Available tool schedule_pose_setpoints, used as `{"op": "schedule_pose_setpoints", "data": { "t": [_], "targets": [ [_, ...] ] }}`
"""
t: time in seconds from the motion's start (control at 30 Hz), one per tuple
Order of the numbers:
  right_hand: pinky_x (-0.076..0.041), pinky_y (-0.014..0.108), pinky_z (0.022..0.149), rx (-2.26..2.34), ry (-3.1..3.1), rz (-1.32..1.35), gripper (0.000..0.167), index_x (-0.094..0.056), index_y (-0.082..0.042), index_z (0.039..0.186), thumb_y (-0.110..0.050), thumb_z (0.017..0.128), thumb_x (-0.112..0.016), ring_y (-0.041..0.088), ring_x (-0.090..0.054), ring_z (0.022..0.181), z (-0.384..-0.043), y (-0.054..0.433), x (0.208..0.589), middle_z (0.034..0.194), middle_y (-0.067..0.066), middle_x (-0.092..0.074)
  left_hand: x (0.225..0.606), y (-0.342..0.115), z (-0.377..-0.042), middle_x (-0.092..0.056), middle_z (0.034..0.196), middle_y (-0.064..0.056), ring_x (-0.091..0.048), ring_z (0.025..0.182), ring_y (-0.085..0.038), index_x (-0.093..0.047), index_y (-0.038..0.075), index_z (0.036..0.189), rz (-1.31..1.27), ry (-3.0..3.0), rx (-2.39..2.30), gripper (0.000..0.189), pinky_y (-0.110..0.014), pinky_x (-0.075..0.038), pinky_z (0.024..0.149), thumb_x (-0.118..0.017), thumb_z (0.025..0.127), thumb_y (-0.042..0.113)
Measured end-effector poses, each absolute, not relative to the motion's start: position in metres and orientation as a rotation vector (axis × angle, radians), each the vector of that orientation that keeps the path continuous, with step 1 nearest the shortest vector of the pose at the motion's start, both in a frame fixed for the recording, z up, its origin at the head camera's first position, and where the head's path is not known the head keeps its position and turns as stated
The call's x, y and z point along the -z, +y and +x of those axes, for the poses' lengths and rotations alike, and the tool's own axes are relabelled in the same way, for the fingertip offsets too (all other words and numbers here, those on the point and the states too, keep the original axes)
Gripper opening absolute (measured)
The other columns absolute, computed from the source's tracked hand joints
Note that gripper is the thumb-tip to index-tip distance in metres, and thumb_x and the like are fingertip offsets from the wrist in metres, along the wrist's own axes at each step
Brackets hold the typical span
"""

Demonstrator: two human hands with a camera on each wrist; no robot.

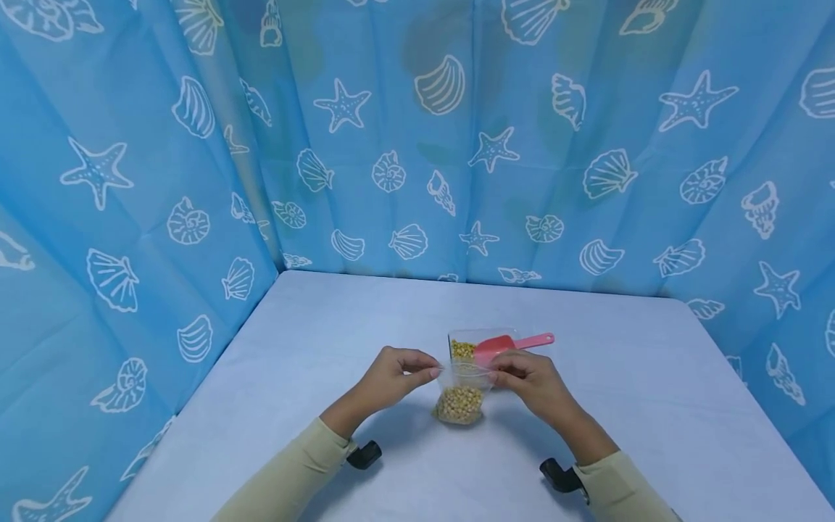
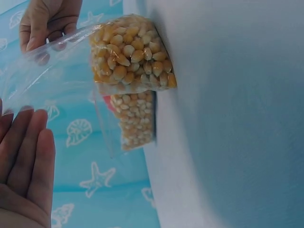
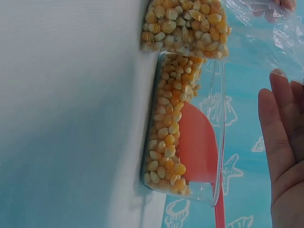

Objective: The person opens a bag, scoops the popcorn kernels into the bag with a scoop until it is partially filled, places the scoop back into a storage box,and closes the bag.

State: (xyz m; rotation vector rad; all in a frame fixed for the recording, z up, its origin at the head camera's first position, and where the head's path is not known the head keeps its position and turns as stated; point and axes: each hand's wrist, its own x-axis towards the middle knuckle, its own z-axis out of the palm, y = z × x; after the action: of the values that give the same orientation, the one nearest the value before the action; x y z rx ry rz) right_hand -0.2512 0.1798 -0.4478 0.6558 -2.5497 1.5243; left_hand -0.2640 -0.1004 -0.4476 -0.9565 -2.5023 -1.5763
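Note:
A clear plastic bag [image 1: 460, 404], its lower half filled with corn kernels, stands upright on the table in front of a clear container. My left hand [image 1: 399, 378] pinches the top left corner of the bag between thumb and fingers. At the opposite corner, my right hand [image 1: 531, 380] pinches the bag's top edge, so the mouth is stretched between both hands. In the left wrist view the kernels [image 2: 133, 52] bulge at the bag's bottom, and the film above them is see-through.
Behind the bag, the clear container [image 3: 216, 190] holds more corn kernels [image 3: 164, 137]. A pink-red scoop [image 1: 496, 346] lies in it, its handle sticking out to the right. The white table [image 1: 352, 312] meets a blue shell-patterned curtain [image 1: 391, 130] at the back and left.

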Motion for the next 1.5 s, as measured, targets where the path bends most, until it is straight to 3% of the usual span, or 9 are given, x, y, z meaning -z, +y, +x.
{"op": "schedule_pose_setpoints", "data": {
  "t": [0.27,0.67,1.2,1.37,1.5],
  "targets": [
    [-0.053,0.026,0.064,-1.423,-2.566,0.674,0.008,-0.073,-0.013,0.095,-0.011,0.087,-0.073,0.018,-0.058,0.078,-0.2539,0.1818,0.4475,0.096,-0.002,-0.067,0.4475,-0.0992,-0.2641,-0.07,0.09,0.012,-0.065,0.084,-0.005,-0.075,0.007,0.099,-0.971,-2.514,1.412,0.019,-0.03,-0.054,0.074,-0.067,0.094,0.023],
    [-0.052,0.026,0.063,-1.371,-2.572,0.704,0.005,-0.073,-0.01,0.093,-0.012,0.088,-0.072,0.018,-0.057,0.077,-0.2539,0.1782,0.4429,0.093,-0.003,-0.066,0.4463,-0.0981,-0.2658,-0.069,0.088,0.013,-0.064,0.082,-0.004,-0.075,0.012,0.095,-1.025,-2.453,1.358,0.012,-0.027,-0.053,0.074,-0.067,0.094,0.022],
    [-0.048,0.025,0.06,-1.278,-2.607,0.699,0.007,-0.069,-0.008,0.091,-0.015,0.092,-0.068,0.016,-0.053,0.074,-0.2525,0.1774,0.4418,0.085,-0.005,-0.061,0.4426,-0.0969,-0.2653,-0.071,0.088,-0.005,-0.061,0.078,-0.004,-0.072,0.009,0.093,-1.114,-2.441,1.221,0.011,-0.025,-0.051,0.068,-0.063,0.096,0.015],
    [-0.05,0.025,0.062,-1.309,-2.597,0.706,0.004,-0.07,-0.01,0.093,-0.012,0.091,-0.069,0.016,-0.054,0.075,-0.2543,0.1781,0.4433,0.088,-0.005,-0.063,0.4422,-0.0953,-0.2656,-0.071,0.087,-0.002,-0.06,0.077,-0.003,-0.072,0.005,0.093,-1.136,-2.391,1.162,0.011,-0.028,-0.052,0.066,-0.064,0.095,0.012],
    [-0.053,0.026,0.069,-1.367,-2.654,0.665,0.013,-0.071,-0.014,0.1,-0.013,0.087,-0.074,0.017,-0.058,0.081,-0.2564,0.1766,0.4426,0.095,-0.005,-0.064,0.4416,-0.0938,-0.2657,-0.07,0.087,0.003,-0.06,0.076,-0.003,-0.072,0.006,0.092,-1.135,-2.367,1.137,0.009,-0.032,-0.053,0.065,-0.065,0.095,0.01]
  ]
}}
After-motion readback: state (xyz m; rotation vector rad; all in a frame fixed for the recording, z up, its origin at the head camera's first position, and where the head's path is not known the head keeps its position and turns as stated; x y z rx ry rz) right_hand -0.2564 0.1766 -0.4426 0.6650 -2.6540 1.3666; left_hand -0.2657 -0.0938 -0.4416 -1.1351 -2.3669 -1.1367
